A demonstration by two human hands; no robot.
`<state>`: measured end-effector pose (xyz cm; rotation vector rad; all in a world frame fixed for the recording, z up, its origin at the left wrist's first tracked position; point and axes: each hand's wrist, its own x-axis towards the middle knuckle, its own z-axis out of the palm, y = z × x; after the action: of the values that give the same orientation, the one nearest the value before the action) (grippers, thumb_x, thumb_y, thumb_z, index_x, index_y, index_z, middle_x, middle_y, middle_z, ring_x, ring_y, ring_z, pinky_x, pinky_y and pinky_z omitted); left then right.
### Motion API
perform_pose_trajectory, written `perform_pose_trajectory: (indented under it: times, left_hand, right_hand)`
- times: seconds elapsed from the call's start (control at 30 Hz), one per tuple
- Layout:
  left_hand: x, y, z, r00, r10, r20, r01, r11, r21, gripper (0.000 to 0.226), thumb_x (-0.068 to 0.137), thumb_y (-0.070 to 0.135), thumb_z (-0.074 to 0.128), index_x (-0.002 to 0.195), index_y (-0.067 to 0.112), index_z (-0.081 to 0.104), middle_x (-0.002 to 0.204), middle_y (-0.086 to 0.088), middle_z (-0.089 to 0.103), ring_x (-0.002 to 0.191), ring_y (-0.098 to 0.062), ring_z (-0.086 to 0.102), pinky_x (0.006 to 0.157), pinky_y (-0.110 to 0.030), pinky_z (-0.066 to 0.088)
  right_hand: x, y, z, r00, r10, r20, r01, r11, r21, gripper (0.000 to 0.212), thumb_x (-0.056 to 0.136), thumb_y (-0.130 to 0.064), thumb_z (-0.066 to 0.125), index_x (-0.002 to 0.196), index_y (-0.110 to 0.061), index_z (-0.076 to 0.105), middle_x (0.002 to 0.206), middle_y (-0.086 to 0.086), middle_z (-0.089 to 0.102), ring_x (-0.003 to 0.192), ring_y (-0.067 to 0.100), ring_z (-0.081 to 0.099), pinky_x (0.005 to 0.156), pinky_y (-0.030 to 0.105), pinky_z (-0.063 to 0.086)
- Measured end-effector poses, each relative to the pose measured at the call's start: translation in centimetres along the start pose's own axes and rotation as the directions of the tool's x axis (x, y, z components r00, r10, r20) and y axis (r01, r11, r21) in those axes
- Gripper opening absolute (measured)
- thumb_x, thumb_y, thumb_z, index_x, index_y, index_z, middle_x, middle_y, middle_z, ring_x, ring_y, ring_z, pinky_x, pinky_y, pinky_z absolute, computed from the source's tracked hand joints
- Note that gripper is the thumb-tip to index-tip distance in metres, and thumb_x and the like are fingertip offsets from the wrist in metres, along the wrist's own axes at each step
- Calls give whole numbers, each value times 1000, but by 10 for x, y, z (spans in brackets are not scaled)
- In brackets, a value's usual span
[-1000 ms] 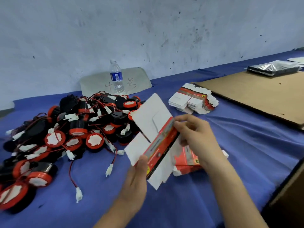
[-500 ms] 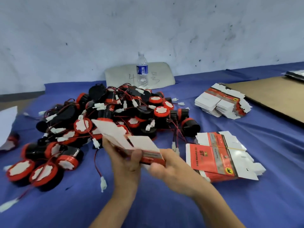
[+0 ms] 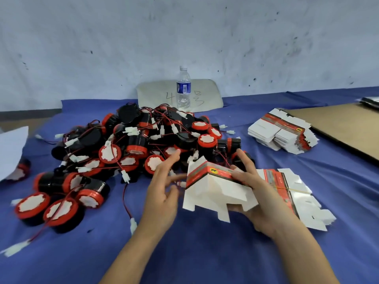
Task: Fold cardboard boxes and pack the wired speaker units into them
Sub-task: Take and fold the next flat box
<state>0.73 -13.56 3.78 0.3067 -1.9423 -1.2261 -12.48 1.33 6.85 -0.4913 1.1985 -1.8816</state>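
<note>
— What takes up most of the view?
— The blue cloth point(image 3: 205, 255) over the table. At the right is a brown cardboard sheet point(image 3: 344, 128), cut off by the frame edge.
— And the speaker units point(image 3: 131, 144)?
— A black-and-red heap with tangled wires, left of centre. The ones underneath are buried, so they can't be counted. One more at the far left is half hidden under a white sheet point(image 3: 10, 148).
— The boxes?
— One stack of flat boxes point(image 3: 283, 134) lies near the cardboard sheet. A second flat stack point(image 3: 307, 203) is partly covered by the right wrist.
— The one being folded?
— The half-opened box point(image 3: 215, 181) is held above the cloth, just in front of the heap. The right hand point(image 3: 264, 201) grasps it, fingers over the top and thumb at the lower flap. The left hand point(image 3: 164, 189) is beside its left edge, fingers spread and holding nothing. They are blurred, so I cannot tell whether they touch it.
— Anything smaller?
— A water bottle point(image 3: 184, 89) stands upright by the wall.
</note>
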Motion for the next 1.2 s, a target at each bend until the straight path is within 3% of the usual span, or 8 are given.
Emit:
perform_pose_trajectory:
  times: [0.13, 0.33, 0.47, 0.6, 0.73, 0.87, 1.03, 1.2]
  left_hand:
    - [-5, 0, 5, 946, 189, 263, -259, 929, 265, 83, 79, 46, 70, 142, 59, 18, 158, 21, 9, 148, -9, 10, 114, -29, 27]
    - [-11, 6, 11, 983, 93, 162, -112, 987, 113, 78, 67, 49, 78, 131, 50, 34, 145, 24, 38, 133, -6, 41, 104, -37, 43]
    - [-11, 10, 11, 974, 124, 189, -153, 978, 144, 99, 62, 53, 83, 142, 50, 25, 152, 18, 31, 141, -12, 31, 110, -46, 37]
    - [-12, 12, 13, 967, 178, 180, -204, 969, 138, 98, 60, 54, 82, 140, 57, 25, 146, 21, 37, 139, -12, 36, 108, -41, 38]
    - [-13, 14, 16, 993, 102, 65, -105, 994, 38, 77, 60, 54, 79, 125, 63, 38, 119, 24, 57, 110, -1, 57, 85, -13, 46]
    - [-11, 13, 19, 999, -27, -37, 24, 996, -89, 61, 55, 50, 76, 106, 65, 45, 101, 16, 65, 93, -3, 63, 70, -13, 50]
    - [-12, 9, 23, 995, -86, -48, 77, 985, -156, 58, 54, 53, 78, 99, 67, 44, 102, 13, 65, 96, -6, 64, 73, -17, 53]
    - [-14, 8, 26, 997, -61, -54, 51, 986, -161, 59, 56, 52, 77, 100, 71, 42, 98, 3, 64, 95, -10, 64, 79, -30, 56]
  right_hand:
    - [4, -4, -1, 996, 91, 13, -87, 978, -188, 45, 88, -24, 58, 133, -25, 55, 131, 9, 61, 82, 7, 71, 73, 46, 57]
    - [-7, -6, -11, 984, 155, 92, -135, 971, -200, 56, 78, -70, 47, 114, -33, 69, 112, 0, 70, 80, 28, 70, 50, 35, 51]
    - [-10, -7, -7, 980, 153, 127, -113, 953, -282, 63, 76, -73, 37, 98, -28, 76, 113, 16, 68, 67, 27, 63, 46, 26, 42]
    - [-3, -11, 2, 968, 219, 124, -179, 944, -278, 75, 84, -63, 26, 123, -11, 63, 98, 23, 67, 51, 21, 60, 41, 23, 43]
    - [-3, -5, 2, 995, 95, 30, -76, 920, -384, 76, 71, -79, 33, 117, -29, 66, 109, 7, 71, 78, 27, 61, 46, 28, 42]
    - [-5, -6, 12, 992, -76, 101, 111, 907, -407, 61, 66, -91, 37, 104, -54, 66, 118, -16, 66, 115, 12, 57, 76, 40, 58]
    - [-5, 4, 24, 954, -264, 144, 300, 864, -405, 36, 82, -69, 48, 111, -52, 62, 116, -14, 66, 110, 8, 62, 81, 32, 58]
    - [-6, 13, 38, 903, -427, 55, 412, 822, -392, 76, 65, -88, 48, 114, -31, 62, 101, -7, 70, 89, 6, 62, 75, 26, 52]
